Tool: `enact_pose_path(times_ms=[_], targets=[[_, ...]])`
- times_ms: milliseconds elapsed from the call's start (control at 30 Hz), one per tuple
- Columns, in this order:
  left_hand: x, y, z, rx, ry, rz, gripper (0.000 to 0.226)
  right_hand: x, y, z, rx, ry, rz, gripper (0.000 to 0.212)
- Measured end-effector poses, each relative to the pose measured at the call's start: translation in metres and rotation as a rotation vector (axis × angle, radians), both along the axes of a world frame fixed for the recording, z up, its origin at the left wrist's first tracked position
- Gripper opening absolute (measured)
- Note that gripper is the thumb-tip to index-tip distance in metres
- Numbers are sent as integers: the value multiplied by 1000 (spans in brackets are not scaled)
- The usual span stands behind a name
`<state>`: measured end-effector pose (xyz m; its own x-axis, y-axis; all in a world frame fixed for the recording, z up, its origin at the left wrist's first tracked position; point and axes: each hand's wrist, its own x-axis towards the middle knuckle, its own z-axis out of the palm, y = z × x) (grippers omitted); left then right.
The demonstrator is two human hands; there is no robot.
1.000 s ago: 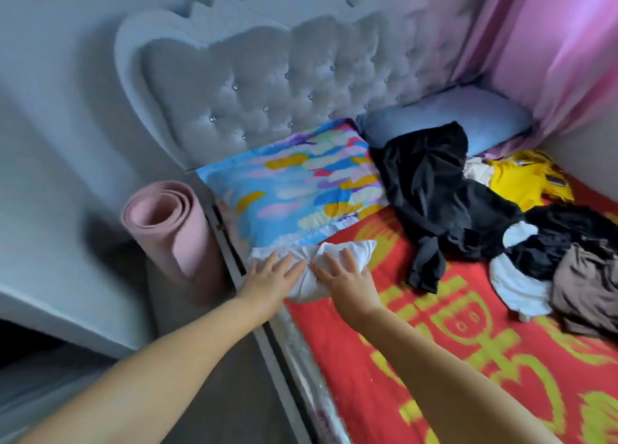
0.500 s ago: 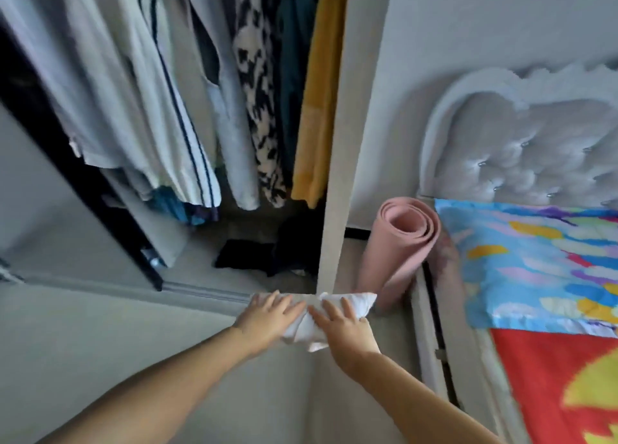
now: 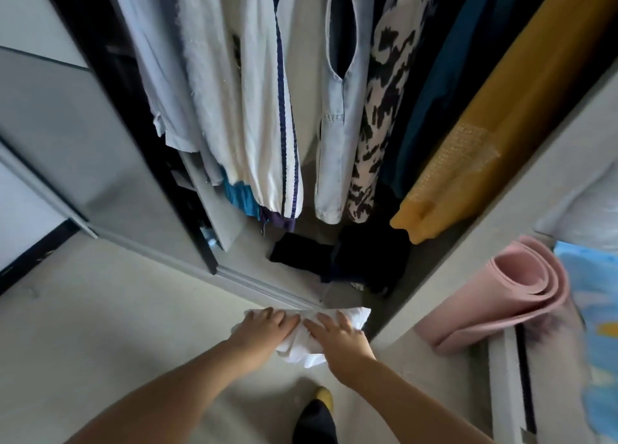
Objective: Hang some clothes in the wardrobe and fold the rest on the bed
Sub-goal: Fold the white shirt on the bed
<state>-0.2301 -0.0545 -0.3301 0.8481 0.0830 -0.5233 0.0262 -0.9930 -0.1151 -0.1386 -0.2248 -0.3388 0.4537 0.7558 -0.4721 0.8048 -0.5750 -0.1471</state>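
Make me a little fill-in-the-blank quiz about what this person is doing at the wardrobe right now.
1. Both hands, the left hand and the right hand, carry a folded ____ cloth.
2. The rolled-up foam mat beside the wardrobe is ____ in colour.
3. The hanging garment at the far right of the wardrobe, next to the teal garment, is ____.
4. The white hanging garment has a dark ____ running down it.

Missing words: white; pink; mustard yellow; stripe
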Motion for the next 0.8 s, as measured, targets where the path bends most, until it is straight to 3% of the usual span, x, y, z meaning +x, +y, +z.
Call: enact_pose_path(times_ms=[300, 367, 433, 567, 800], targets=[[103, 79, -83, -33, -82, 20, 82, 106, 86, -77, -12, 10, 10, 86], [116, 100, -133, -22, -75, 1, 78, 118, 107, -119, 7, 22, 6, 83], [133, 125, -177, -5, 53, -12, 72, 132, 129, -159, 21, 41, -7, 80], [178, 183, -284, 46, 51, -85, 73, 168, 182, -270, 70, 24, -44, 75], [307, 270, -399, 237, -274, -141, 62, 280, 264, -394, 199, -144, -183, 66]])
